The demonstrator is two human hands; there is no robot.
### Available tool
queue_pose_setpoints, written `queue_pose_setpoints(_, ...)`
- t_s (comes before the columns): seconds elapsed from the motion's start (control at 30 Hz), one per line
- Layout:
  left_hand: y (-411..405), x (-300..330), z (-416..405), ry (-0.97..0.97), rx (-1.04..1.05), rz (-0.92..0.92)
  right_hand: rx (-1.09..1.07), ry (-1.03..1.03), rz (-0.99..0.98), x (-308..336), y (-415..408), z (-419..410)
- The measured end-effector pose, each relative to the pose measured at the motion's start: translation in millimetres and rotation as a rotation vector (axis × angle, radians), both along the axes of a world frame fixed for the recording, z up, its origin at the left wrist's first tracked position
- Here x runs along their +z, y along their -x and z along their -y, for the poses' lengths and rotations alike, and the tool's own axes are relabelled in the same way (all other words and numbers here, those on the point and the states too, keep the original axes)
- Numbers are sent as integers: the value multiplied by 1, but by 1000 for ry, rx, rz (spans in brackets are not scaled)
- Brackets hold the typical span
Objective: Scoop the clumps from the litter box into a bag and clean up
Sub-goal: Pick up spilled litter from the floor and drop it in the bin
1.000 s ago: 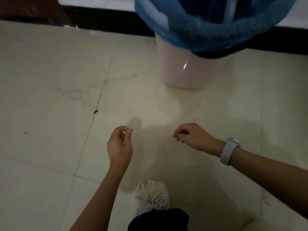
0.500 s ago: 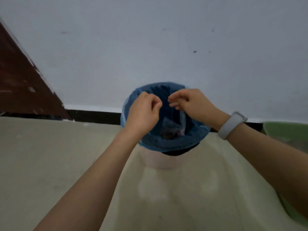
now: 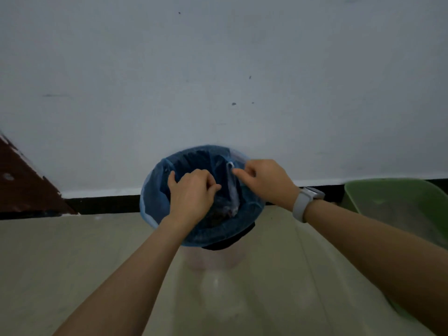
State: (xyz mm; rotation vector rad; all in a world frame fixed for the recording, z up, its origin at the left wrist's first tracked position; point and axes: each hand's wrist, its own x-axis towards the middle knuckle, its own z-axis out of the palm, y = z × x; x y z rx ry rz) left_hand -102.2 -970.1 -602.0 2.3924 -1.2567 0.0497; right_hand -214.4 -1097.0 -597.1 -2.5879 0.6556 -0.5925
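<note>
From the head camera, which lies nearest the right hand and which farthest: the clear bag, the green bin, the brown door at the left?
1. Clear bag: at the right hand's fingertips, over the blue-lined bin.
2. Green bin: on the floor to the right, beyond the wrist.
3. Brown door: far left edge, past the left hand.

No text, label, brand, number or sign can be read anywhere; the pale wristband (image 3: 300,206) beside the bin's blue liner (image 3: 155,197) shows no legible marking
</note>
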Motion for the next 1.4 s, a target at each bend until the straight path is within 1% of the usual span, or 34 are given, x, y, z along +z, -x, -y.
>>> queue_pose_setpoints(0.07, 11, 0, 14, 2, 7, 8, -8, -80, 169, -4, 13, 11)
queue_pose_setpoints(0.13, 25, -2, 27, 0, -7, 15, -19, -139, 239, -9, 31, 22)
queue_pose_setpoints(0.17, 33, -3, 34, 28, -38, 36, -41, -148, 250, -11, 43, 27)
queue_pose_setpoints(0.27, 72, -9, 53, 193, -205, 157, -129, -204, 276, -22, 87, 37)
queue_pose_setpoints(0.33, 102, -19, 66, 240, -301, 193, -208, -280, 284, -39, 120, 44)
queue_pose_setpoints(0.4, 131, -34, 77, 261, -368, 181, -270, -330, 279, -63, 154, 45)
queue_pose_setpoints(0.47, 158, -57, 83, 268, -396, 116, -343, -387, 260, -92, 188, 41)
queue_pose_setpoints(0.53, 184, -87, 79, 218, -391, -6, -434, -484, 216, -125, 223, 30)
queue_pose_setpoints(0.6, 210, -120, 68, 83, -378, -140, -518, -564, 154, -162, 259, 12)
queue_pose_setpoints(0.67, 231, -157, 51, -44, -368, -221, -579, -623, 65, -198, 292, -10)
queue_pose_setpoints(0.73, 248, -193, 33, -115, -365, -275, -606, -656, -16, -229, 319, -31)
queue_pose_setpoints(0.83, 266, -238, 8, -225, -327, -300, -649, -600, -123, -260, 346, -58)
queue_pose_setpoints(0.9, 274, -255, -7, -343, -277, -324, -688, -536, -176, -272, 357, -73)
queue_pose_setpoints(0.93, 277, -260, -13, -368, -270, -324, -703, -514, -187, -276, 360, -78)
queue_pose_setpoints(1.0, 281, -270, -20, -370, -283, -301, -714, -479, -180, -282, 364, -84)
queue_pose_setpoints(1.07, 283, -274, -18, -368, -271, -320, -726, -476, -168, -285, 363, -84)
queue_pose_setpoints(1.27, 280, -277, 13, -230, -29, -557, -778, -502, -114, -293, 355, -81)
queue_pose_setpoints(1.33, 277, -283, 19, -233, -19, -579, -801, -507, -98, -298, 356, -81)
queue_pose_setpoints(1.4, 277, -288, 20, -237, -28, -558, -819, -525, -66, -299, 357, -81)
